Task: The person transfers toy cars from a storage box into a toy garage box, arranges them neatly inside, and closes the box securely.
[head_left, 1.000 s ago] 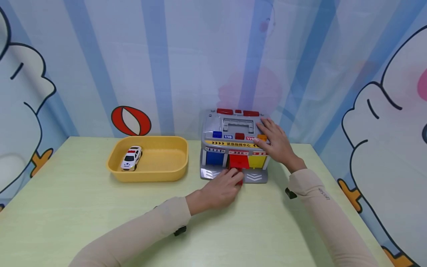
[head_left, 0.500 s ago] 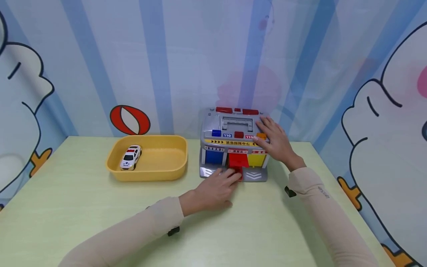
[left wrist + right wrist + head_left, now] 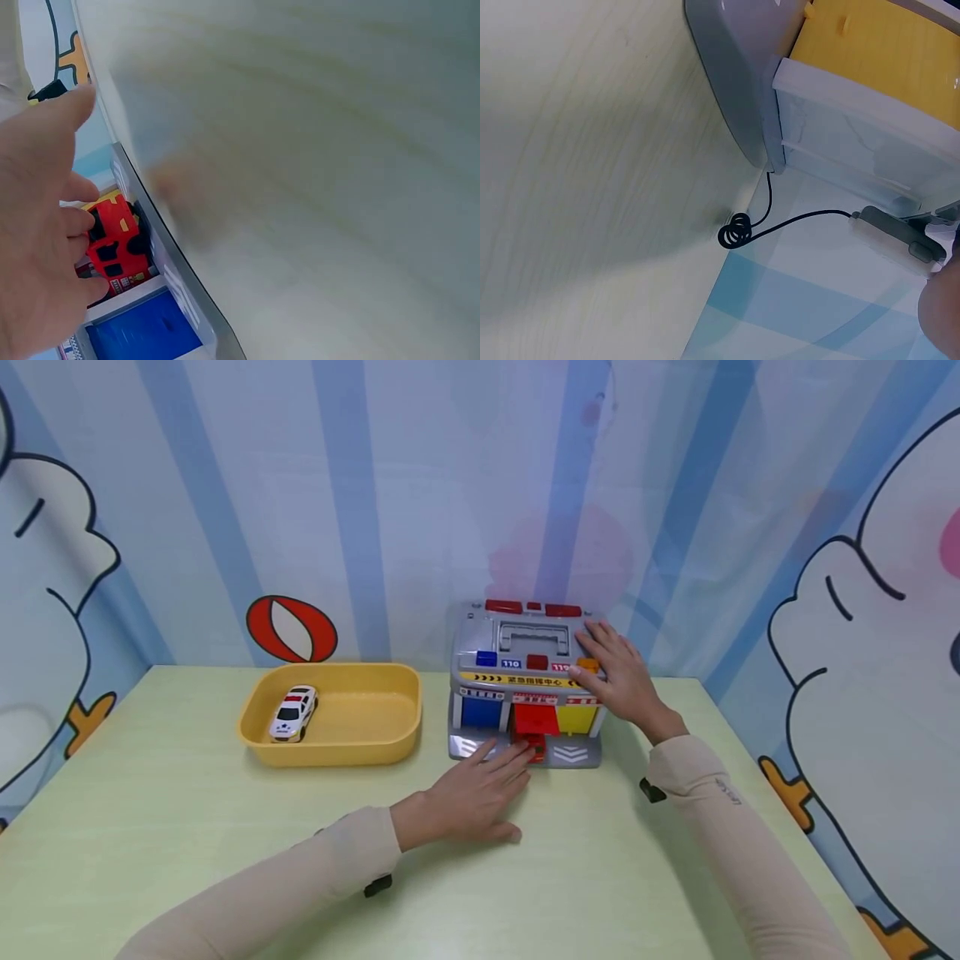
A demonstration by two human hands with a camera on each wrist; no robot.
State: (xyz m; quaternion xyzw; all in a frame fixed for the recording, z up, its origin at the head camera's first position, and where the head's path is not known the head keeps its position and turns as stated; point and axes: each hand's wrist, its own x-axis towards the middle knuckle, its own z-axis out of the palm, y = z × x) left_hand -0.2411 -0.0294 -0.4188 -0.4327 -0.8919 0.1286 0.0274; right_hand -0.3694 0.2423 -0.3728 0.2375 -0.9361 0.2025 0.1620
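Observation:
A grey toy rescue garage (image 3: pixel 480 631) stands at the back of the table. Its red middle door (image 3: pixel 536 720) is raised, while the blue door (image 3: pixel 480 713) and yellow door (image 3: pixel 576 720) hang down. A small red toy vehicle (image 3: pixel 120 240) with black wheels sits in front of the middle doorway, partly under the flap. My left hand (image 3: pixel 476 793) lies low before the garage with fingers extended, fingertips right at the vehicle's rear. My right hand (image 3: pixel 618 681) rests, fingers spread, on the right side of the roof near the orange button (image 3: pixel 589 667).
To the left of the garage stands a yellow tray (image 3: pixel 337 756) holding a white toy police car (image 3: pixel 294 714). A patterned curtain (image 3: pixel 420 510) hangs behind the table. In the right wrist view, a coiled black cord (image 3: pixel 736 231) runs to a grey-and-white device.
My left hand has let go of the red toy vehicle, straightened its fingers and drawn back slightly left. The vehicle has gone a little deeper toward the doorway. My right hand stays put.

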